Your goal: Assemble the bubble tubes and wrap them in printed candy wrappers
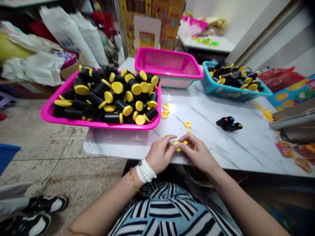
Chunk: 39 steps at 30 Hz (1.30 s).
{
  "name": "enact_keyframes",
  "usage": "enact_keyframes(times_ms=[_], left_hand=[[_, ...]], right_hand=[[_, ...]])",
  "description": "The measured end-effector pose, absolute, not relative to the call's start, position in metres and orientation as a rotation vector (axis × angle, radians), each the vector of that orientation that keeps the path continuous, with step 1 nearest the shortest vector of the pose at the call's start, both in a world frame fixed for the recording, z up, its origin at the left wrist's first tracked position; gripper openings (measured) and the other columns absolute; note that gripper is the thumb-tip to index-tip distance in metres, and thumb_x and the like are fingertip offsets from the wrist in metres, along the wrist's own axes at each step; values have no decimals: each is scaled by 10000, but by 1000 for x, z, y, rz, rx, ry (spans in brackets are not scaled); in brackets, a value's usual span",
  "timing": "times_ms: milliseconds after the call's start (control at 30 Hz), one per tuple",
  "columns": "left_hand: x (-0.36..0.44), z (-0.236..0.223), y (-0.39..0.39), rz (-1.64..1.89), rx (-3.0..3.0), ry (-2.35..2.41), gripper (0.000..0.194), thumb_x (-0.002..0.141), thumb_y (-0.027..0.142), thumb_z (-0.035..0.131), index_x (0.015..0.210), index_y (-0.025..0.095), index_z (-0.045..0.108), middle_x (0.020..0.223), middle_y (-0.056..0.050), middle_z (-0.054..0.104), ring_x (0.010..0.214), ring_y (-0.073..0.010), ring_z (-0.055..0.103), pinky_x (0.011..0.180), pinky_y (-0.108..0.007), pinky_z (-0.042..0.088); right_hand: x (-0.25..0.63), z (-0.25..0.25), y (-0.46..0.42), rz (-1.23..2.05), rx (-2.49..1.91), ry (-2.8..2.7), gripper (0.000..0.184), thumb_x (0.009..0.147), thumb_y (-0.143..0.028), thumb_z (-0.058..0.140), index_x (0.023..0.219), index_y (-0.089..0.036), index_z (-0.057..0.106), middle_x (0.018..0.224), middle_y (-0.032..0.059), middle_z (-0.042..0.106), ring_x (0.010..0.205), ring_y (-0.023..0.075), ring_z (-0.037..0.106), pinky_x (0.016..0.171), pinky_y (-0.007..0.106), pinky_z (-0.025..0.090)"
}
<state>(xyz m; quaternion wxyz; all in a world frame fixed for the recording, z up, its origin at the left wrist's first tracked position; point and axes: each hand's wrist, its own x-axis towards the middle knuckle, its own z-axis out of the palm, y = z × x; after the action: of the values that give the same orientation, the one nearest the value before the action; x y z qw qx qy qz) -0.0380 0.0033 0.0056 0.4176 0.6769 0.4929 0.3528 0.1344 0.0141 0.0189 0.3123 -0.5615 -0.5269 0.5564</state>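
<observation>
Where the bench (206,109) ends on the left, a pair of black-and-white shoes (44,204) is visible on the tiled floor (81,144). To the right, the large pink basket (103,124) stands at the left end of the bench, heaped with black cylinders (117,107) bearing yellow caps. Next is the left hand (159,153), at the near edge; its index finger is extended above the thumb. The thumb is beside a small yellow part (177,146), and whether this grip is closed on the part cannot be told. Beyond the left hand, loose yellow pieces (165,111) lie just beside the large basket. Farther back, a second pink basket (169,63) rests on a teal basket (175,82). The right hand (198,154) has a narrow grip, with thumb and index finger pinching the yellow part at the near edge. A yellow ring piece (187,124) lies just beyond the right hand. Farther right, a cluster of black tubes (228,124) with coloured dots lies on the bench. On the far right, a blue basket (232,93) contains more black-and-yellow cylinders (237,75).
</observation>
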Motion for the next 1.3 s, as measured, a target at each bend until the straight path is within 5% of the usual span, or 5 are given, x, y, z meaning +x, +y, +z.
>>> enact_keyframes(times_ms=[233,433,633,900,1300], left_hand=[[-26,-3,-9,961,1977,1350,196,885,234,643,1074,186,651,866,-19,566,763,-151,571,743,-256,475],[-22,-7,-6,954,2014,1414,156,869,205,643,1018,164,663,802,-10,560,730,-150,554,702,-251,454],[-26,-7,-3,926,1921,1372,166,817,267,729,955,175,716,694,12,546,666,-143,544,638,-244,403],[-29,-1,0,848,1886,1340,149,805,243,740,943,188,721,680,19,532,655,-144,534,638,-250,400],[-25,-18,-17,948,1980,1437,229,746,287,675,954,206,620,848,-67,636,715,-215,624,607,-324,512]], right_hand=[[140,22,18,1704,-1354,-1342,426,738,-494,751,934,-188,529,746,-37,606,571,96,558,519,226,467],[133,28,15,1503,-1483,-1597,342,810,-417,681,1010,-207,501,654,-81,518,532,82,495,468,187,395],[148,11,10,1597,-1293,-1232,370,798,-508,693,944,-181,598,707,-40,553,549,88,530,538,240,488],[151,35,51,1968,-1355,-1386,362,635,-371,859,726,-156,582,558,-51,560,454,75,507,432,185,408],[147,9,22,1774,-1219,-1549,365,865,-548,611,1077,-252,583,730,-24,559,615,156,584,590,296,494]])
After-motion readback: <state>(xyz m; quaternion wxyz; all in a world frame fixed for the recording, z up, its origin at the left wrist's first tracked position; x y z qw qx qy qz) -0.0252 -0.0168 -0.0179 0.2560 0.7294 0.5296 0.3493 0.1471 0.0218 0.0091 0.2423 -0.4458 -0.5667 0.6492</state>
